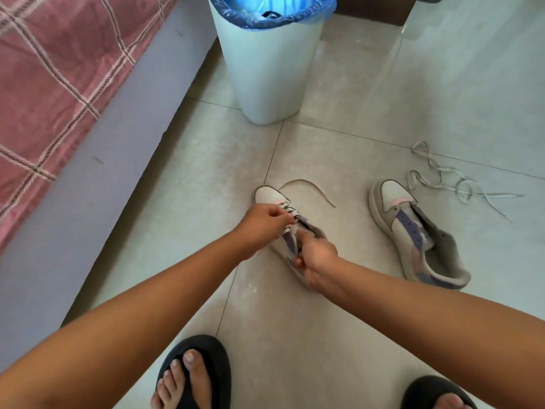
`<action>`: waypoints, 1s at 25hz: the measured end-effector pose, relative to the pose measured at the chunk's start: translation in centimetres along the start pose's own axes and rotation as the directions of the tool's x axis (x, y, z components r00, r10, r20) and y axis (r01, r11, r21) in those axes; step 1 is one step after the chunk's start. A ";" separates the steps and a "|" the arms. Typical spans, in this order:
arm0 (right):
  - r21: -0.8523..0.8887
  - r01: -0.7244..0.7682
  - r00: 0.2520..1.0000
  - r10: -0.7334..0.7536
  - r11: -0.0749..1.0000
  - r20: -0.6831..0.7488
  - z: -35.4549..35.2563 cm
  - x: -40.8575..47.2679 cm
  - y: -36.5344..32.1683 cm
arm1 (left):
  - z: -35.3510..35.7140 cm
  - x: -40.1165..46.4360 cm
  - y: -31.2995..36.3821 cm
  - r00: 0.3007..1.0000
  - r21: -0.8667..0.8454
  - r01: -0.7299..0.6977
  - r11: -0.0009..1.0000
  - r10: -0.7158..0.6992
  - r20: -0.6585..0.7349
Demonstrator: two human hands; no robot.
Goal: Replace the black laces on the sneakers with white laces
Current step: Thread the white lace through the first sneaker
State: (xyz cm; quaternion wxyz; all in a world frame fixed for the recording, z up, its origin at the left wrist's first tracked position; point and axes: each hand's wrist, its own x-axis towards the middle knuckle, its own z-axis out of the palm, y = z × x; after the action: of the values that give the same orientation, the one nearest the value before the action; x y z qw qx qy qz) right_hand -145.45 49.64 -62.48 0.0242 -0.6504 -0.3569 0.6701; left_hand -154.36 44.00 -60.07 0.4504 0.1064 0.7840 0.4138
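Observation:
A white, pink and lilac sneaker (pixel 269 194) lies on the floor tiles with a white lace (pixel 306 184) partly threaded through its front eyelets. One end of that lace loops out past the toe. My left hand (pixel 265 224) pinches the lace over the eyelets. My right hand (pixel 317 259) grips the side of the shoe's opening. A second matching sneaker (pixel 413 231) lies to the right with no lace in it. Another loose white lace (pixel 451 178) is tangled on the floor beyond it.
A white bin (pixel 265 63) with a blue liner stands behind the shoes, something black inside it. A bed (pixel 53 84) with a pink checked cover runs along the left. My feet in black sandals (pixel 200 373) are at the bottom edge.

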 end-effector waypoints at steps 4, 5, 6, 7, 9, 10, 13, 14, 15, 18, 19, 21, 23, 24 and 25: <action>0.035 0.225 0.974 -0.226 0.974 0.016 -0.7 -1.0 -1.6 | 0.2 0.5 1.1 0.989 -0.267 0.089 0.960 -0.116 -0.087; 0.059 0.257 0.966 -0.259 0.965 0.025 -1.1 -1.4 -2.4 | -0.3 0.3 1.7 0.989 -0.397 0.103 0.912 -0.137 -0.058; 0.095 0.276 0.959 -0.280 0.956 0.035 -1.7 -1.7 -3.4 | -0.7 0.0 2.4 0.992 -0.475 0.100 0.874 -0.127 -0.024; 0.153 0.274 0.957 -0.285 0.949 0.056 -2.4 -2.1 -4.3 | -1.1 -0.2 2.9 0.996 -0.486 0.081 0.870 -0.094 -0.001; 0.329 0.203 0.951 -0.265 0.922 0.157 -3.7 -3.1 -5.8 | -1.3 -1.3 4.0 1.000 -0.405 0.021 0.914 -0.009 0.030; 0.395 0.166 0.939 -0.267 0.903 0.215 -4.2 -3.6 -6.3 | -1.2 -1.9 4.6 0.999 -0.363 -0.010 0.932 0.026 0.041; 0.428 0.158 0.912 -0.298 0.890 0.283 -5.3 -5.0 -7.2 | -0.4 -3.0 6.3 0.993 -0.283 -0.098 0.954 0.112 0.032; 0.425 0.169 0.909 -0.307 0.889 0.282 -5.4 -5.4 -7.4 | -0.2 -3.3 6.8 0.991 -0.249 -0.121 0.961 0.130 0.020; 0.427 0.180 0.906 -0.319 0.886 0.278 -5.6 -5.7 -7.5 | -0.1 -3.4 7.2 0.990 -0.224 -0.135 0.965 0.141 0.014; 0.451 0.205 0.888 -0.359 0.868 0.288 -6.0 -6.3 -8.0 | -0.1 -3.9 7.7 0.990 -0.259 -0.119 0.958 0.133 0.037; 0.455 0.215 0.883 -0.371 0.864 0.288 -6.2 -6.4 -8.2 | -0.1 -4.1 7.8 0.990 -0.289 -0.110 0.951 0.130 0.052; 0.458 0.231 0.876 -0.388 0.859 0.286 -6.4 -6.5 -8.5 | -0.1 -4.5 7.9 0.991 -0.304 -0.105 0.947 0.126 0.052; 0.456 0.238 0.871 -0.396 0.858 0.290 -6.5 -6.7 -8.7 | -0.2 -4.7 7.9 0.991 -0.295 -0.117 0.948 0.129 0.023; 0.455 0.243 0.869 -0.401 0.856 0.289 -6.5 -6.7 -8.7 | -0.2 -4.7 8.0 0.992 -0.306 -0.116 0.945 0.124 0.007; 0.457 0.249 0.867 -0.406 0.854 0.288 -6.5 -6.8 -8.7 | -0.1 -4.7 8.0 0.994 -0.325 -0.106 0.940 0.108 -0.011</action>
State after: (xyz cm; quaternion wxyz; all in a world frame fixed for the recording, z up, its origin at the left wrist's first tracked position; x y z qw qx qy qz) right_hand -142.41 55.69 -51.60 0.2059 -0.4192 -0.3154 0.8261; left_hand -153.45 46.46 -51.22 0.4412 0.0746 0.6967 0.5607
